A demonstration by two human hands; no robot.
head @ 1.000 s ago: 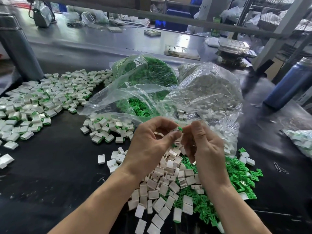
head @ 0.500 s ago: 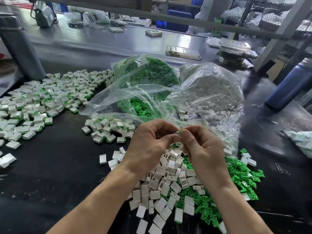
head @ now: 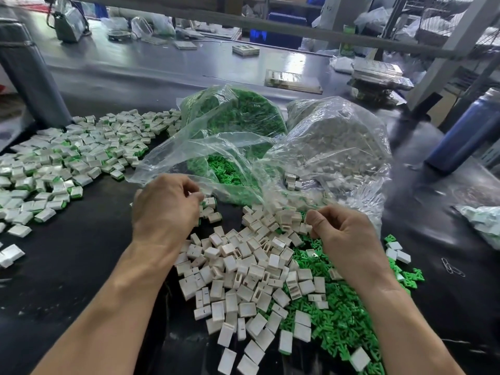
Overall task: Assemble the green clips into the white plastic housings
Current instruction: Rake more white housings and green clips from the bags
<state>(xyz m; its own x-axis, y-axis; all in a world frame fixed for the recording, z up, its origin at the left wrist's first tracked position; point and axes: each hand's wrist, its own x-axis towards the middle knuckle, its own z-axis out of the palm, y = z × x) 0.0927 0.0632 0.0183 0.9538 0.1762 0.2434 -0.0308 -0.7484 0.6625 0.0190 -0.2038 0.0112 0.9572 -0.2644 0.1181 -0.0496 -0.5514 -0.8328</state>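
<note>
**Green clips and white housings heaped between two hands**

Green clips [head: 335, 323] lie in a loose heap on the black bench [head: 75, 266] toward its near right, partly under a pile of white plastic housings [head: 243, 269] at the near middle. The left hand [head: 165, 209] hovers over the far left rim of that pile, fingers curled inward; whether they pinch a part cannot be told. The right hand [head: 343, 234] sits over the seam between housings and clips, fingers curled with thumb against forefinger, anything held hidden. The hands are apart.

Just beyond them two clear plastic bags lie open toward the person: the bag of green clips [head: 232, 125] on the left, the bag of white housings [head: 341, 142] touching its right side. Assembled pieces [head: 70, 158], white with green showing, spread across the left side of the bench. A blue bottle [head: 465, 133] stands near the far right edge, and paper clips [head: 453, 267] lie near the right edge.
</note>
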